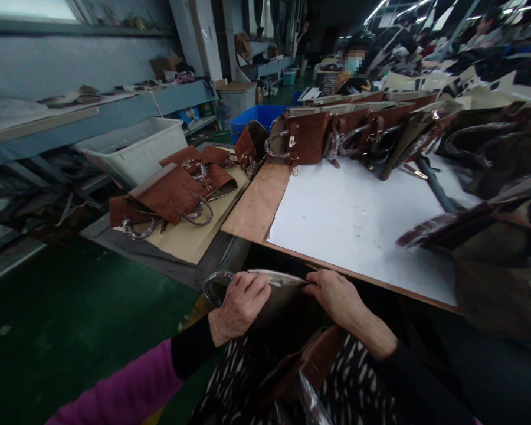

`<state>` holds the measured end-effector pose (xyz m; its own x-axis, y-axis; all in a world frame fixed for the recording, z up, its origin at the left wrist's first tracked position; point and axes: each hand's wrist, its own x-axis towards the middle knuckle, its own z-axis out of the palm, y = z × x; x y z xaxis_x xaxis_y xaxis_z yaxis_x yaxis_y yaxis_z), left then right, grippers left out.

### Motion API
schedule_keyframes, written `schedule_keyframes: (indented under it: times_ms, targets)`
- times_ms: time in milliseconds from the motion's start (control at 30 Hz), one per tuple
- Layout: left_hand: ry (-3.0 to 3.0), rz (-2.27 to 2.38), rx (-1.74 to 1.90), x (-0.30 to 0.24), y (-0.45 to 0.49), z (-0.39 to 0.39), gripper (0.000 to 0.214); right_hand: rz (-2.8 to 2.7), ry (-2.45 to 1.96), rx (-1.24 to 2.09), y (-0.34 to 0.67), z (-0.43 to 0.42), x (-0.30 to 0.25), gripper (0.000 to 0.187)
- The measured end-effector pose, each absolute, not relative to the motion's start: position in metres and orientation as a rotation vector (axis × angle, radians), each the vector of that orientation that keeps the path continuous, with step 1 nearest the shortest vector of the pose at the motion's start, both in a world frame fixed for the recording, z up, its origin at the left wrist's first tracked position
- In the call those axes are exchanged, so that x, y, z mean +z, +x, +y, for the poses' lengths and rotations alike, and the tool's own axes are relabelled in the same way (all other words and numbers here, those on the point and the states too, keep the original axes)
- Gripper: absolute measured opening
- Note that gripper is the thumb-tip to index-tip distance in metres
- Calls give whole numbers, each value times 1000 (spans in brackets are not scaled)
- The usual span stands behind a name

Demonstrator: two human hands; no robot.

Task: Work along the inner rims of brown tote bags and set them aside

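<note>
My left hand [241, 304] and my right hand [336, 298] both grip the top edge of a dark brown handbag [283, 307] that rests on my lap below the table edge. The fingers of each hand are curled over its rim. A wrapped handle of the bag [215, 282] sticks out just left of my left hand. A brown strap or flap [314, 360] of the bag lies lower, between my forearms.
A white sheet [358, 218] covers the wooden table [256, 203] ahead. A row of brown handbags [354, 133] stands along its far side. Several more bags [172, 192] lie on a low board at left. A dark bag [491, 248] looms at right. A masked person [354, 68] sits beyond.
</note>
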<state>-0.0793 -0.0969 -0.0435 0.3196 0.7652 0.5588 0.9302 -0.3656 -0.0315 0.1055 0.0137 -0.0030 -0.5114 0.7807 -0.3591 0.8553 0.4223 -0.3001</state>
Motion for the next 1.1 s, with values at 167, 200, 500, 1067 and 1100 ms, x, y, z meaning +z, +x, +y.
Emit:
schedule_keyframes:
  times_ms: [167, 200, 500, 1067, 1100]
  targets:
    - [-2286, -1475, -695, -49, -84, -89, 34, 2494, 1478, -671, 105, 12, -1, 13]
    - [-2295, -1471, -692, -50, -84, -87, 33, 2502, 1473, -667, 105, 12, 0, 13]
    - [-2345, -1478, -642, -50, -84, -78, 32, 2558, 1433, -684, 105, 10, 1, 13]
    - [-2443, -1953, -278, -20, -63, -95, 21, 2557, 1398, -717, 103, 9, 5, 14]
    - [-2436, -2013, -256, -17, -62, -95, 20, 2557, 1394, -719, 103, 9, 6, 14]
